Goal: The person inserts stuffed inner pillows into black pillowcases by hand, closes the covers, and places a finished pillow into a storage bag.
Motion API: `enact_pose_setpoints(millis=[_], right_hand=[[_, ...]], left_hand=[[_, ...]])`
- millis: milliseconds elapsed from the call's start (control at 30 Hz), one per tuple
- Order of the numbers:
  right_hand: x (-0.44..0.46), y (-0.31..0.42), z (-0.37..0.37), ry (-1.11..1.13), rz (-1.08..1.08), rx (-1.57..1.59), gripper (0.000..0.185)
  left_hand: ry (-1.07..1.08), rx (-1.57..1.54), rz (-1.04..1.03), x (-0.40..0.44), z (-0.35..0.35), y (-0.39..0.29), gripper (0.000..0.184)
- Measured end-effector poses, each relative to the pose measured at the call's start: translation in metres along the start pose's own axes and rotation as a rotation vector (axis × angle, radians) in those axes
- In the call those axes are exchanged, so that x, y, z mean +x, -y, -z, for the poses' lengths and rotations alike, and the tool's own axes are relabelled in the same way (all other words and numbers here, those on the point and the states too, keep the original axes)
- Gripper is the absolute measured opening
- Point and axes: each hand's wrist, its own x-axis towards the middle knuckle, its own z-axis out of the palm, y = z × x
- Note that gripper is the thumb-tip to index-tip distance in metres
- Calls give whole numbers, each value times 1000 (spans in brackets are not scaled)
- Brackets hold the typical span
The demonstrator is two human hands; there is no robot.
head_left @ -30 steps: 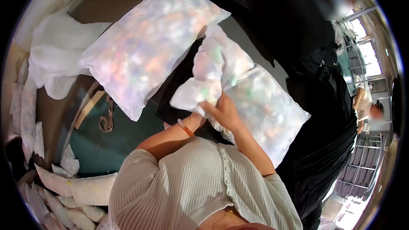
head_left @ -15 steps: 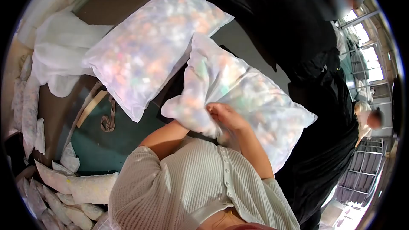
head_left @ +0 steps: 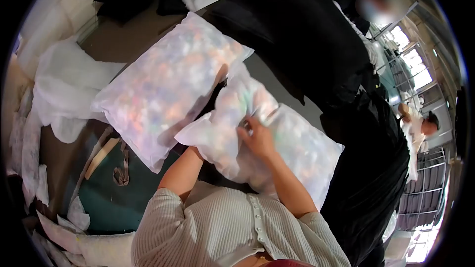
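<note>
A white, see-through pillow (head_left: 302, 143) packed with pastel-coloured pieces lies tilted in front of my chest, creased and bunched at its left end. On its top face my right hand (head_left: 257, 137) has its fingers curled and pinches the cover beside a deep crease. My left forearm passes beneath the bunched end, and most of my left hand is hidden there. A brown, finger-like shape (head_left: 222, 73) shows at the far edge; I cannot tell for sure that it is that hand. A second, flatter pillow (head_left: 163, 89) of the same kind lies to the left, close against the first.
Large black fabric bundles (head_left: 307, 34) cover the far and right side. White sheer cloth (head_left: 69, 84) hangs at the left, near a wooden strip (head_left: 101, 158) and a strap (head_left: 121, 175). White stuffed pieces (head_left: 106, 247) lie lower left. Other people (head_left: 418, 128) are at the right and far side.
The view has tilted up, so things sit lower. The bunched end of the nearer pillow has changed shape and puffed up. My right hand still works at its crease; the flatter pillow looks unchanged.
</note>
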Motion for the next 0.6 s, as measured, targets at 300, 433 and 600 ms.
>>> enact_pose_setpoints(millis=[300, 433, 600], right_hand=[[-64, 26, -7, 443, 47, -31, 39], [-71, 27, 5, 412, 67, 35, 28], [-63, 49, 66, -89, -153, 477, 21]], left_hand=[[-52, 8, 67, -22, 24, 1, 20], [21, 51, 94, -11, 11, 5, 20], [162, 176, 123, 7, -28, 16, 21]])
